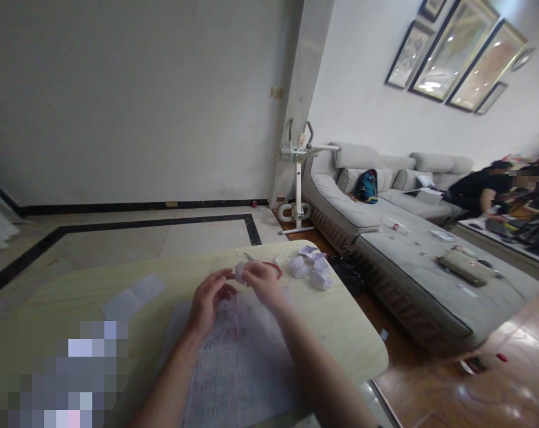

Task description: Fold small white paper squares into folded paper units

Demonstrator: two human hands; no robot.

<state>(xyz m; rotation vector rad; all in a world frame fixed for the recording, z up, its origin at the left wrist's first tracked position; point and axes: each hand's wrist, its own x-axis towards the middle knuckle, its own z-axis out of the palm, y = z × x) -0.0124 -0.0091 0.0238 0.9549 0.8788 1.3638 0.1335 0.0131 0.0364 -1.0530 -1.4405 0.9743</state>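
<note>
Both my hands meet over the far middle of a pale wooden table (pixel 349 333). My left hand (pixel 209 300) and my right hand (pixel 262 282) pinch a small folded piece of white paper (pixel 239 271) between their fingertips. Under my forearms lies a large sheet of written paper (pixel 238 362). Just beyond my right hand shows a bit of a red-rimmed thing (pixel 276 267), mostly hidden. To the right of it sits a pile of several small folded white paper pieces (pixel 311 268).
A blank white sheet (pixel 133 295) lies on the table's left part. A grey sofa (pixel 385 238) with a blue backpack (pixel 366 186) stands to the right; a person in black (pixel 478 191) sits at its far end. A white exercise stand (pixel 298 190) stands by the wall.
</note>
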